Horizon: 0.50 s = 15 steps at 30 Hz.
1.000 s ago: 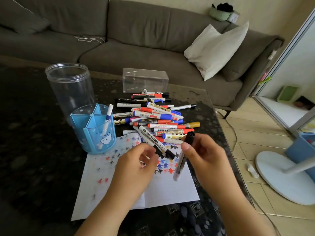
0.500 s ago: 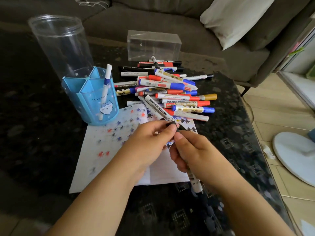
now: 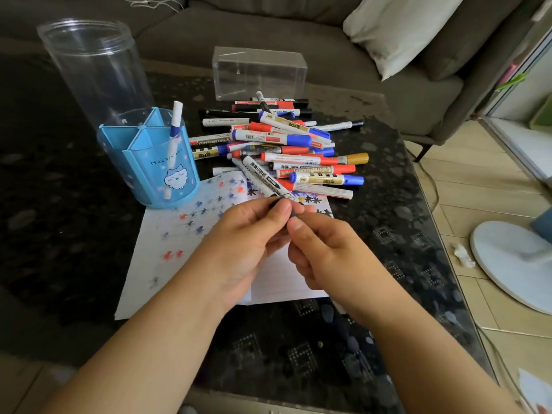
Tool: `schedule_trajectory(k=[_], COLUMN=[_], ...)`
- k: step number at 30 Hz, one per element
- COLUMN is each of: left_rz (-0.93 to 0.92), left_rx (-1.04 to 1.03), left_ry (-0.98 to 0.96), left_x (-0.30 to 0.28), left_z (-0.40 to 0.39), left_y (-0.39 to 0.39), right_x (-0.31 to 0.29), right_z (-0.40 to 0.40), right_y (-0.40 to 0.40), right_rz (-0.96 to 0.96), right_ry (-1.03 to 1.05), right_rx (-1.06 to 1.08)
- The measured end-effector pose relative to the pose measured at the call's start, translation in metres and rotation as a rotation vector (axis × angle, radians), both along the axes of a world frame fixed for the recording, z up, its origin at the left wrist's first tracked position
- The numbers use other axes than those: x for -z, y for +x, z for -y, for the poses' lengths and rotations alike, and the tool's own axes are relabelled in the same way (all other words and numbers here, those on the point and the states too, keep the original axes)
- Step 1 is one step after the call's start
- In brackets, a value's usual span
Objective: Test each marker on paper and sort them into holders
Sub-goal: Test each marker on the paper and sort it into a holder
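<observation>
Both hands meet over the white paper (image 3: 179, 264), which is dotted with red, blue and black test marks. My right hand (image 3: 325, 252) grips a black-capped marker (image 3: 294, 213), its barrel hidden in the fist. My left hand (image 3: 248, 243) pinches the black cap end between thumb and fingers. A pile of red, blue, black and gold-capped markers (image 3: 283, 144) lies beyond the paper. The blue divided holder (image 3: 149, 168) stands at the paper's far left corner with one blue-and-white marker (image 3: 174, 127) in it.
A tall clear jar (image 3: 95, 70) stands behind the blue holder. A clear rectangular box (image 3: 260, 73) sits beyond the pile. The dark table's edge (image 3: 430, 234) runs along the right, with a white fan base (image 3: 513, 264) on the floor. A grey sofa (image 3: 298, 31) lies behind.
My right hand swung the marker from upright to cap-forward and closed round its barrel. My left hand came across and took hold of the cap. The view tilted down.
</observation>
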State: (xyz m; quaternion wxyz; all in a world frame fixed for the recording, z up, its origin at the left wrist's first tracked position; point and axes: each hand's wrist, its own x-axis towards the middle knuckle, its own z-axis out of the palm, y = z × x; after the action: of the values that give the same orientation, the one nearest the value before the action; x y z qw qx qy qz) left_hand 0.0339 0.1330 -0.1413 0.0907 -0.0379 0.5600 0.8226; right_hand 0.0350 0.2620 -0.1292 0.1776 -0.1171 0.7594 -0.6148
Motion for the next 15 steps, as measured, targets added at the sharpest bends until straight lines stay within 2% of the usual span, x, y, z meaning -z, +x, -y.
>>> schedule_trajectory(k=[4, 8, 9, 12, 15], left_rz=[0.087, 0.180, 0.194, 0.165, 0.135], left_rx=[-0.108, -0.273, -0.298, -0.297, -0.334], left_ry=[-0.012, 0.003, 0.006, -0.044, -0.228], left_x=[0.003, -0.001, -0.002, -0.005, -0.003], left_z=[-0.007, 0.000, 0.006, 0.016, 0.021], left_y=[-0.001, -0.010, -0.011, -0.010, -0.005], right_x=[0.004, 0.012, 0.014, 0.012, 0.010], right_z=[0.005, 0.006, 0.005, -0.001, -0.011], right_y=[-0.001, 0.001, 0.001, -0.002, -0.007], right_rz=[-0.275, -0.490, -0.473, -0.339, -0.165], right_ry=[0.220, 0.643, 0.683, 0.612, 0.489], right_rx=[0.060, 0.001, -0.001, 0.034, 0.052])
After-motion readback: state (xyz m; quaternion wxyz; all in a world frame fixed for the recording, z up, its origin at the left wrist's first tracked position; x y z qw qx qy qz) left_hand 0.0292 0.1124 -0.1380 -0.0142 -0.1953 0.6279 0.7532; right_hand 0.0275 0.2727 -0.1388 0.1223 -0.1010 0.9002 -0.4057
